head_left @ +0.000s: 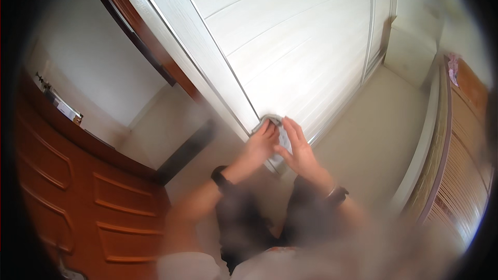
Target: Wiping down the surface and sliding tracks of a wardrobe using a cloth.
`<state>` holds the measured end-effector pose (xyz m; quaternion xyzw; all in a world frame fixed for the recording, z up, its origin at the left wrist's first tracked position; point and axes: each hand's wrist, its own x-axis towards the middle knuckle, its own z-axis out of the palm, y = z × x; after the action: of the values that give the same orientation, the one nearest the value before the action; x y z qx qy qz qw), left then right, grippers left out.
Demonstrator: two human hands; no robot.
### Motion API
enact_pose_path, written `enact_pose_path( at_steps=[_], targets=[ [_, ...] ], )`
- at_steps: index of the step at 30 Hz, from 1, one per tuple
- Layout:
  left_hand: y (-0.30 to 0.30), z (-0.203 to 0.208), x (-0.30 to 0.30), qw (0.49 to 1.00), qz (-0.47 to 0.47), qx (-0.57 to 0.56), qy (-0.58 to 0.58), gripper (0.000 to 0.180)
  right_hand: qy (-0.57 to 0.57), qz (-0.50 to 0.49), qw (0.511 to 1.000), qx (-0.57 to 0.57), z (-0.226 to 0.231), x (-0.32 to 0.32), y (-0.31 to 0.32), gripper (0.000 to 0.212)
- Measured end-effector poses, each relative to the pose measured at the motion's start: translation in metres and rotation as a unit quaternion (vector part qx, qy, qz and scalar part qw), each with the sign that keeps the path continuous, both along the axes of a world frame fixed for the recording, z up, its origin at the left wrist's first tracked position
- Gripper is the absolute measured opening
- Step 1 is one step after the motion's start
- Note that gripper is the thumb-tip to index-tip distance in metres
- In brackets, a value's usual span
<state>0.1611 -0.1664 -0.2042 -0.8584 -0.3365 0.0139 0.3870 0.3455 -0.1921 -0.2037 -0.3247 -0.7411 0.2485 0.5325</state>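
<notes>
A grey-white cloth [285, 139] is bunched at the lower end of a white door frame [220, 62]. My left hand [263, 142] has its fingers bent over the cloth, gripping it near the frame's edge. On the other side, my right hand [300, 150] keeps its thumb and fingers around the cloth's right part. Some of the cloth is hidden behind my fingers. Behind it rises a large white panel [295, 36] with thin curved lines. Both wrists wear dark bands, and my knees are bent below the hands.
A brown panelled door [124, 192] stands at the left, beside a doorway with a dark floor strip [185, 151]. To the right is a bed [456, 161] with a slatted mat and a pink cloth [453, 68]. A pale cabinet [410, 52] stands at the far right.
</notes>
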Motion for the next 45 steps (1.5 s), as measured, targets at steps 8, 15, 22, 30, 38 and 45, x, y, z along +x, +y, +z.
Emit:
enact_pose_path(
  at_steps=[8,15,22,30,38,45],
  targets=[
    [-0.002,0.015,0.019,0.987,-0.089,-0.055,-0.123,0.004,-0.153,-0.019,0.978,-0.139,-0.023,0.048,-0.013,0.055],
    [0.009,0.018,0.006,0.984,-0.082,-0.114,-0.114,0.015,-0.342,-0.364,0.86,-0.102,-0.039,0.207,-0.001,0.057],
    [0.019,0.016,0.023,0.981,-0.05,-0.158,-0.102,0.041,-0.466,-0.674,0.486,-0.305,-0.078,0.419,-0.108,0.073],
    [0.033,-0.008,0.013,0.973,-0.076,-0.195,-0.095,0.01,-0.437,-0.688,0.411,-0.409,-0.092,0.405,-0.125,0.069],
    [0.031,-0.053,0.034,0.925,0.082,-0.351,-0.125,0.012,-0.447,-0.683,0.411,-0.405,-0.098,0.422,-0.115,0.068],
    [-0.042,-0.186,0.058,0.542,0.188,-0.796,-0.191,0.035,-0.446,-0.692,0.418,-0.385,-0.108,0.423,-0.114,0.071]
  ],
)
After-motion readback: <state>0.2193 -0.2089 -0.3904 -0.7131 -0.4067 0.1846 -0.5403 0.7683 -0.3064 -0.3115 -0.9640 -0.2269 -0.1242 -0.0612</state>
